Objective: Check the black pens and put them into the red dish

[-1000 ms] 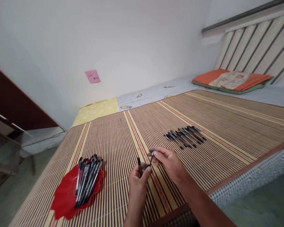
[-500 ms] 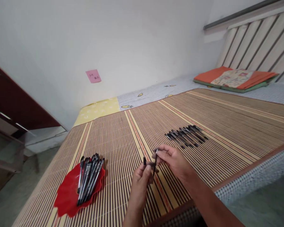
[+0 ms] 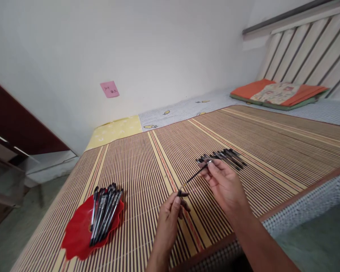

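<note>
My right hand (image 3: pixel 223 179) is closed in a pinch on the upper end of a slim dark pen (image 3: pixel 197 175). A silvery bit shows by its fingertips. The pen slants down to the left, its pale narrow tip close to my left hand (image 3: pixel 170 215). That hand is closed on a short black pen cap (image 3: pixel 179 193), which stands up between thumb and fingers. Whether tip and cap touch, I cannot tell. Behind my right hand lies a row of black pens (image 3: pixel 229 155), partly covered by it. Several more pens (image 3: pixel 104 215) rest on a red wavy-edged dish (image 3: pixel 76 230) at the left.
A striped bamboo mat (image 3: pixel 130 166) covers the bed. Folded orange and green cloth (image 3: pixel 294 94) lies at the back right, by white rails (image 3: pixel 308 53). A pink note (image 3: pixel 109 89) is stuck on the wall. The mat's front edge (image 3: pixel 300 200) runs along the right.
My right hand has moved up and right, away from the left, and the pen has swung from nearly upright to a slant. The left hand still holds the cap.
</note>
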`<state>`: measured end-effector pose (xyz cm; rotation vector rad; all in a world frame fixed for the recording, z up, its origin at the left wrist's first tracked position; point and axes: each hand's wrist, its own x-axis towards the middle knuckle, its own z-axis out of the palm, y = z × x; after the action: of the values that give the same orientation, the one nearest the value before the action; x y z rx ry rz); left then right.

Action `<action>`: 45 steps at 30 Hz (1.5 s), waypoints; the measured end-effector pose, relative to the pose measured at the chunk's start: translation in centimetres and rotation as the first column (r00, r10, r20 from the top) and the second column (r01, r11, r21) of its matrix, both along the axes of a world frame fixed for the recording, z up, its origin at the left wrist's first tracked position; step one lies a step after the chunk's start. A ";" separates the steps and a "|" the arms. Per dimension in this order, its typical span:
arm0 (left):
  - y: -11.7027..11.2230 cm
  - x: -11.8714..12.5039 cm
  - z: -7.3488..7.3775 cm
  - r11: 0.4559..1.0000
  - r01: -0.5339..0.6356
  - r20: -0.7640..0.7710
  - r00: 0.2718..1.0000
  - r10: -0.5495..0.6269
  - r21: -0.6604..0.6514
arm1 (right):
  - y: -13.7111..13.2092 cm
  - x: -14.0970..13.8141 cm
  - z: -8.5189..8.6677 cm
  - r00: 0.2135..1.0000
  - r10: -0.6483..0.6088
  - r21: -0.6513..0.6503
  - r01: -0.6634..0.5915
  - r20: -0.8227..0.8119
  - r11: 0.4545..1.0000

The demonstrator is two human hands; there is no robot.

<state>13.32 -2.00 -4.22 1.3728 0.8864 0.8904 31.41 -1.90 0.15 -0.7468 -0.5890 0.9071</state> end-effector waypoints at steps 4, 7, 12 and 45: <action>-0.1 0.0 0.3 1.000 -0.002 -0.024 1.000 0.003 0.023 | 0.0 0.1 0.0 1.000 0.018 -0.019 -0.017 0.018 1.000; -0.2 0.1 0.7 0.999 -0.015 -0.039 0.999 0.017 0.039 | -0.3 0.3 0.2 0.998 0.024 -0.043 -0.022 0.059 0.999; -0.3 0.1 1.1 0.988 -0.079 -0.065 0.994 0.089 0.135 | -0.7 0.7 0.6 0.980 0.034 -0.056 -0.023 0.198 0.998; 0.0 -1.1 1.8 0.980 0.005 -0.162 0.986 0.028 0.198 | -1.0 0.3 1.0 0.948 0.039 -0.047 -0.026 0.316 0.999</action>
<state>12.19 -1.99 -2.46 1.6332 0.9504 0.9029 31.67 -2.92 1.20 -0.9322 -0.8701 0.8368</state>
